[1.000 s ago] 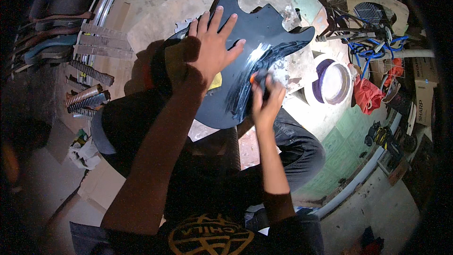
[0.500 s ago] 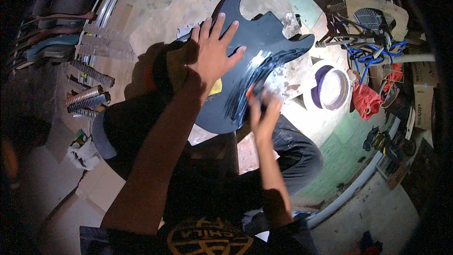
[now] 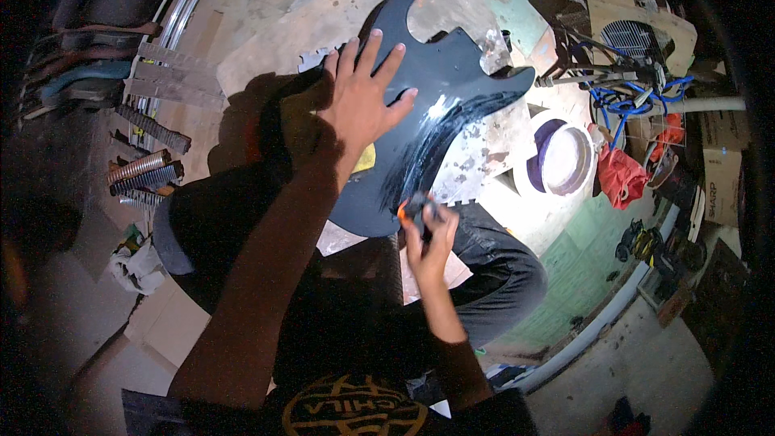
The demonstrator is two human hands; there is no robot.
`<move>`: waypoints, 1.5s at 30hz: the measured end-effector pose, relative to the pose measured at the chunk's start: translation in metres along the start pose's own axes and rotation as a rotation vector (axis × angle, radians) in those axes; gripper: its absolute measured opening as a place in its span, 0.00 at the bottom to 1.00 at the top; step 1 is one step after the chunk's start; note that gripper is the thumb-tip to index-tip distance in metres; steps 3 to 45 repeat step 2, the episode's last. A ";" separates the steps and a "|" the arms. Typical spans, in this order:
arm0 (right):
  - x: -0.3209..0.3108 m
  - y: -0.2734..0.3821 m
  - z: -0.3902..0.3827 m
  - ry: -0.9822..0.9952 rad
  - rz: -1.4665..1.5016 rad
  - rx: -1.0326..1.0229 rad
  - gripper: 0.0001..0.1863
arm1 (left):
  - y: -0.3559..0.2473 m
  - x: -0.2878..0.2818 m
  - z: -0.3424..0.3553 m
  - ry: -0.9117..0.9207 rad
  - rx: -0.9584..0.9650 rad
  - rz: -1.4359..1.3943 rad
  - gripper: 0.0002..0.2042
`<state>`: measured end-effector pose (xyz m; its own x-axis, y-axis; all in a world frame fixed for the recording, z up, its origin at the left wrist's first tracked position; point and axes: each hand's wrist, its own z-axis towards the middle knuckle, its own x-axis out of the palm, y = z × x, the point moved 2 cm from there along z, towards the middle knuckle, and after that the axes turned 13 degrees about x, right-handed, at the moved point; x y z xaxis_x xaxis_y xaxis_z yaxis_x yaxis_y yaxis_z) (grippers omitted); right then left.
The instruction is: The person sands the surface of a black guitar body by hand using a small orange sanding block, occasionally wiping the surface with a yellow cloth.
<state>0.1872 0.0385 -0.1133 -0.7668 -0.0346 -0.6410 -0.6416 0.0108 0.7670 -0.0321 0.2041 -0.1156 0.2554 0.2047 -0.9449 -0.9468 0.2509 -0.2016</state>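
A dark electric guitar body (image 3: 428, 64) with two pointed horns rests across my lap. My left hand (image 3: 361, 101) lies flat on its upper left part, fingers spread. In my right hand (image 3: 432, 244) is a small dark block with an orange edge (image 3: 417, 208), pressed against the lower right rim of the body. Wet, glossy dark streaks (image 3: 428, 141) run along the right side from the horn down to the block. By my left wrist a yellow patch (image 3: 365, 158) shows; whether it is a separate piece I cannot tell.
A white bucket (image 3: 565, 157) stands on the floor to the right, with a red cloth or bag (image 3: 623, 178) beside it. Blue cord (image 3: 617, 109) and metal frames lie beyond. On the left are several ridged strips (image 3: 145, 173) and stacked dark seats (image 3: 113, 28).
My right hand has moved down and toward me along the right rim, block still in it. The left hand keeps its place on the guitar body.
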 end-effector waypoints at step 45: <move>0.007 -0.016 0.054 -0.002 -0.030 0.029 0.31 | 0.001 0.003 0.002 -0.018 0.005 0.026 0.33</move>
